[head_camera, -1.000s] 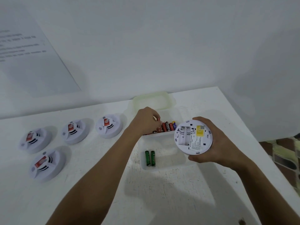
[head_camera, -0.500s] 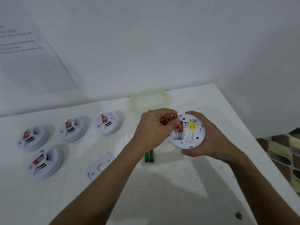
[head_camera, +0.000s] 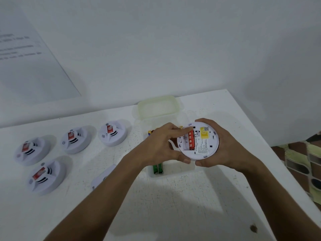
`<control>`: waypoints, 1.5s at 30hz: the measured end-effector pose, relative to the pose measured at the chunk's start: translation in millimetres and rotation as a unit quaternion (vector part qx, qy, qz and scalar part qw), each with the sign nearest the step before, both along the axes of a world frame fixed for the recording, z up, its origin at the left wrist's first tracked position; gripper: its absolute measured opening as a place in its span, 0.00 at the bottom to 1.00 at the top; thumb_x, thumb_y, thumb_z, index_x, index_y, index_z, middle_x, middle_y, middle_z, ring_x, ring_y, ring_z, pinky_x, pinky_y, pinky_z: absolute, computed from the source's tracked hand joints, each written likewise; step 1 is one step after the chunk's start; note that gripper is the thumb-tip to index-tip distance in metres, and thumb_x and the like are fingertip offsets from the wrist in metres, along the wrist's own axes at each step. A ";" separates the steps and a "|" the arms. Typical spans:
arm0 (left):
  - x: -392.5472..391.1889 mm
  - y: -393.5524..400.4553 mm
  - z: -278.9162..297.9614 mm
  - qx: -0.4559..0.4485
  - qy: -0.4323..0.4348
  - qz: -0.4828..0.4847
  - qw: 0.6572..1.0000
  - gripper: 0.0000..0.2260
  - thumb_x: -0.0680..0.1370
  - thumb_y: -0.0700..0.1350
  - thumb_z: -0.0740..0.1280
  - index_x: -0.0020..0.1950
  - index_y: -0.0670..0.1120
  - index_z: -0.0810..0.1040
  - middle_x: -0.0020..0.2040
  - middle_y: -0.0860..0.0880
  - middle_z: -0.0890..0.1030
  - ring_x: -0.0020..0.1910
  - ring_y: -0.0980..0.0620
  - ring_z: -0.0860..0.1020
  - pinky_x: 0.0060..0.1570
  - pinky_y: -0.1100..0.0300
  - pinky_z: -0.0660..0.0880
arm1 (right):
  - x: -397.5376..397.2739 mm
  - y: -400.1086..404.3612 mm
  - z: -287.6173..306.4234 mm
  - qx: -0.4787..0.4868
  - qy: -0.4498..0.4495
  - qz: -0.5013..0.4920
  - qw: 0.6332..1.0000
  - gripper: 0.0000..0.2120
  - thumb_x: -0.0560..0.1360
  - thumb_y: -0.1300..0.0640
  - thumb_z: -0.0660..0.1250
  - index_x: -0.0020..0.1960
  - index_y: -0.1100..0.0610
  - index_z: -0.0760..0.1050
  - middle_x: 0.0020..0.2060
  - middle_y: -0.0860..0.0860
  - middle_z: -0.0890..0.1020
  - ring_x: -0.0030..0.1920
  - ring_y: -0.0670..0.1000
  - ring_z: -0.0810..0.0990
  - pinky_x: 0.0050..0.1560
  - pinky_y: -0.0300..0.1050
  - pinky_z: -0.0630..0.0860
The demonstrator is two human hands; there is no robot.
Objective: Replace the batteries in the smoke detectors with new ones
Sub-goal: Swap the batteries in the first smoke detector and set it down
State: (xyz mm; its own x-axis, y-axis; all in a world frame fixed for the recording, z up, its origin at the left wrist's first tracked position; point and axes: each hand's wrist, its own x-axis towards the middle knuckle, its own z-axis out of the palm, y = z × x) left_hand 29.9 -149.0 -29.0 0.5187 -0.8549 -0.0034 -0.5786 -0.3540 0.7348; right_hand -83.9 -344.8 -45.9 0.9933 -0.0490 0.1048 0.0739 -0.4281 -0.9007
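Since half a second ago, the red battery (head_camera: 190,141) has gone from the left hand's pinch into the smoke detector's open compartment, where it now lies lengthwise. Head view: the right hand (head_camera: 224,150) cups the upturned smoke detector (head_camera: 198,140) from its right side, fingers curled round the rim. The left hand (head_camera: 161,145) steadies the left edge, its index finger (head_camera: 188,129) stretched straight onto the battery's far end, thumb at the near rim (the remaining fingers loosely bent). Beneath them a clear container (head_camera: 173,173) holds two green batteries (head_camera: 157,168). Four other detectors (head_camera: 112,133) sit to the left on the white table (head_camera: 173,206).
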 end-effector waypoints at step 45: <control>17.8 -12.1 44.6 -0.157 0.026 0.264 0.951 0.07 0.74 0.45 0.72 0.52 0.52 0.82 0.43 0.56 0.84 0.36 0.53 0.82 0.38 0.63 0.77 | -5.5 -8.0 10.3 0.046 0.010 -0.027 0.999 0.47 0.52 0.51 0.82 0.68 0.51 0.68 0.57 0.40 0.78 0.60 0.46 0.78 0.56 0.38 0.79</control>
